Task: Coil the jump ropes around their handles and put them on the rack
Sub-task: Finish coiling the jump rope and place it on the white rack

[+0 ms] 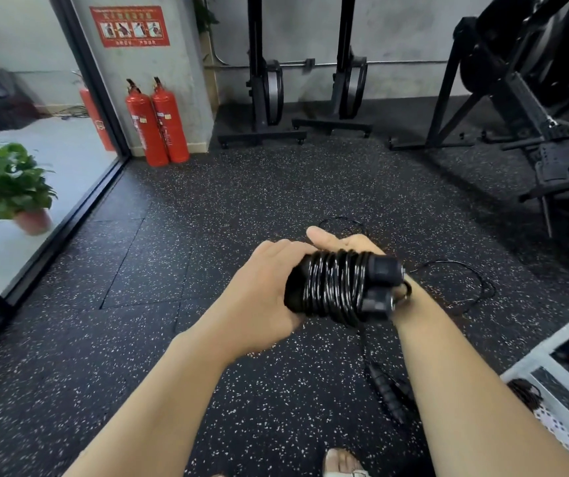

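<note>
**Sandalled foot, two forearms, one wound jump rope**

Nearest, at the near edge of the speckled floor (207,218), one foot (343,463) in a sandal shows between two bare forearms. At the floor's left edge, beyond a glass panel, stands one potted plant (8,187). Toward the far left corner, two red fire extinguishers (145,129) stand side by side against a pillar, under one red poster (130,25). A third red cylinder shows at the glass beside them; whether it is real or a reflection I cannot tell. Along the far edge, two black exercise machines (269,87) stand upright.

Above the middle of the floor, the left hand (259,290) grips the left end of one jump rope (334,287), fingers curled round it. Its black cord is wound in many turns about its two handles (382,270), whose ends sit side by side at the bundle's right end. The right hand (341,246) lies behind the bundle with the thumb up. Its fingers are hidden, so how far it closes cannot be told.

A second jump rope (391,397) lies loose on the floor, handles together beside the right forearm, thin cord looping off to the right. At the near right corner stands one white rack (551,346) with one dark coil on it.
</note>
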### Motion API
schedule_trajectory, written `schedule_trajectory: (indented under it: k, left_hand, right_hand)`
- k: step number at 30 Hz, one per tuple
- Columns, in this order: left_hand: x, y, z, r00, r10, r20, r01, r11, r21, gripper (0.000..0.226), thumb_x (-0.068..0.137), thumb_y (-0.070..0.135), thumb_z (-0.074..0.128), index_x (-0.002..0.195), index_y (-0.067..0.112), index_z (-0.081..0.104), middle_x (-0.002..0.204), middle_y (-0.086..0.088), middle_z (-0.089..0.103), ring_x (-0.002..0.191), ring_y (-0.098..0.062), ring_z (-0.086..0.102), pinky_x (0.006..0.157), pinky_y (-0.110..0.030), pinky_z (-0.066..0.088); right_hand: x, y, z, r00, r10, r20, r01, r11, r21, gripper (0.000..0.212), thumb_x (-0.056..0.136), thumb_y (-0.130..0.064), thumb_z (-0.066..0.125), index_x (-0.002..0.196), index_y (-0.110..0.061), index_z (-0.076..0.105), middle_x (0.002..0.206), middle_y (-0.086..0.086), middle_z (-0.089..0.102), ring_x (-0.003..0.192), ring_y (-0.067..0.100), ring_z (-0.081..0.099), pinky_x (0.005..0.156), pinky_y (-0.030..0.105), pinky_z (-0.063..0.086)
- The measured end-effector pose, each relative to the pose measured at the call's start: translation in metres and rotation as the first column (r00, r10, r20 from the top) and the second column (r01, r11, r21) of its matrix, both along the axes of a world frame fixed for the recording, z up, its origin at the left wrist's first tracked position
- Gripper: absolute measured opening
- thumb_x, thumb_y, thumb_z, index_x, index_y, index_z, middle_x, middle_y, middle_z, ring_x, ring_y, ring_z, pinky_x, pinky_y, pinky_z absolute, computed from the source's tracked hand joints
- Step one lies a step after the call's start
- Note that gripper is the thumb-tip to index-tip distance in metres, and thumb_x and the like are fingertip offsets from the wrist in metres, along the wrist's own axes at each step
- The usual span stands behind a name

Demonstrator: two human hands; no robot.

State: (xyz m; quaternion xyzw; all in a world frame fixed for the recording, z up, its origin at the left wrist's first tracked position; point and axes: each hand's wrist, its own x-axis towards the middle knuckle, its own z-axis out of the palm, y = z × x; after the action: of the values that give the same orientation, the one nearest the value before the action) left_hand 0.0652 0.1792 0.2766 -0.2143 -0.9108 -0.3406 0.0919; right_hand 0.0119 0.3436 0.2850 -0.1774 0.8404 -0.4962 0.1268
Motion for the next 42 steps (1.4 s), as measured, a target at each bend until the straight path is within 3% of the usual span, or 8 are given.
schedule_trajectory:
  k: [2,6,10,15,23,29,33,42]
  left_hand:
    - [0.000,0.002,0.004,0.993,0.086,0.077,-0.091,0.994,0.060,0.042,0.073,0.002,0.069,0.109,0.021,0.058,0.097,0.011,0.059,0.086,-0.004,0.052,0.069,-0.025,0.044]
    - [-0.005,0.000,0.004,0.937,0.216,0.275,-0.290,0.921,0.261,0.042,0.077,-0.001,0.067,0.100,0.029,0.049,0.077,0.009,0.056,0.047,0.004,0.051,0.039,-0.013,0.034]
    - [-0.013,-0.012,0.000,0.846,0.329,0.421,-0.497,0.771,0.397,0.019,0.078,0.008,0.067,0.088,0.020,0.055,0.068,0.005,0.056,0.048,-0.007,0.047,0.043,-0.018,0.036]
    - [-0.018,-0.040,-0.003,0.751,0.400,0.525,-0.627,0.681,0.378,0.011,0.078,0.011,0.064,0.084,0.016,0.056,0.069,-0.001,0.058,0.056,-0.017,0.054,0.047,-0.021,0.041]
    - [-0.020,-0.062,-0.006,0.715,0.458,0.528,-0.666,0.676,0.315,0.007,0.080,0.013,0.063,0.084,0.015,0.057,0.070,-0.003,0.057,0.059,-0.019,0.047,0.055,-0.028,0.041]
    - [-0.023,-0.070,-0.013,0.664,0.637,0.392,-0.713,0.698,0.074,0.022,0.079,0.028,0.065,0.094,0.017,0.053,0.083,0.001,0.060,0.069,-0.020,0.057,0.061,-0.032,0.050]
    - [-0.022,-0.055,-0.012,0.676,0.732,0.086,-0.699,0.674,-0.239,0.026,0.086,0.036,0.058,0.105,0.020,0.048,0.100,0.001,0.059,0.086,-0.025,0.058,0.068,-0.034,0.044]
    - [-0.013,-0.018,-0.010,0.853,0.471,-0.224,-0.513,0.680,-0.525,0.032,0.090,0.030,0.061,0.119,0.028,0.046,0.109,0.007,0.050,0.105,-0.020,0.050,0.065,-0.030,0.032]
  right_hand:
    - [0.002,0.002,-0.007,0.992,-0.097,0.083,0.097,0.995,0.009,0.041,0.101,0.000,0.036,0.063,-0.014,0.042,0.054,-0.001,0.047,0.041,-0.002,0.048,0.043,0.006,0.039]
    - [-0.002,-0.009,-0.016,0.975,-0.205,-0.082,0.213,0.972,0.099,0.042,0.097,-0.012,0.043,0.056,-0.017,0.047,0.053,-0.006,0.046,0.055,0.016,0.042,0.052,0.027,0.034]
    - [0.003,-0.021,-0.018,0.954,-0.092,-0.285,0.210,0.884,0.417,0.046,0.094,-0.057,0.047,0.064,-0.021,0.044,0.058,-0.007,0.050,0.058,0.017,0.049,0.052,0.030,0.033]
    - [0.013,-0.036,-0.012,0.936,0.035,-0.349,0.207,0.749,0.629,0.022,0.100,-0.046,0.041,0.088,-0.028,0.048,0.073,-0.008,0.052,0.072,0.023,0.054,0.061,0.033,0.038]
    - [0.022,-0.041,-0.006,0.910,0.133,-0.393,0.201,0.687,0.698,0.029,0.102,-0.044,0.031,0.102,-0.024,0.053,0.092,-0.007,0.058,0.081,0.017,0.058,0.063,0.033,0.037]
    - [0.040,-0.039,0.014,0.895,0.106,-0.432,0.196,0.779,0.595,0.045,0.101,-0.049,0.030,0.071,-0.019,0.045,0.060,-0.005,0.051,0.056,0.012,0.049,0.061,0.031,0.044]
    - [0.053,-0.043,0.022,0.880,0.123,-0.460,0.167,0.825,0.539,0.043,0.100,-0.047,0.034,0.071,-0.018,0.045,0.056,-0.004,0.047,0.051,0.012,0.042,0.060,0.032,0.041]
    - [0.032,-0.028,0.028,0.926,0.018,-0.378,0.130,0.923,0.363,0.032,0.095,-0.042,0.052,0.073,-0.021,0.063,0.053,-0.008,0.048,0.051,0.008,0.042,0.055,0.032,0.037]
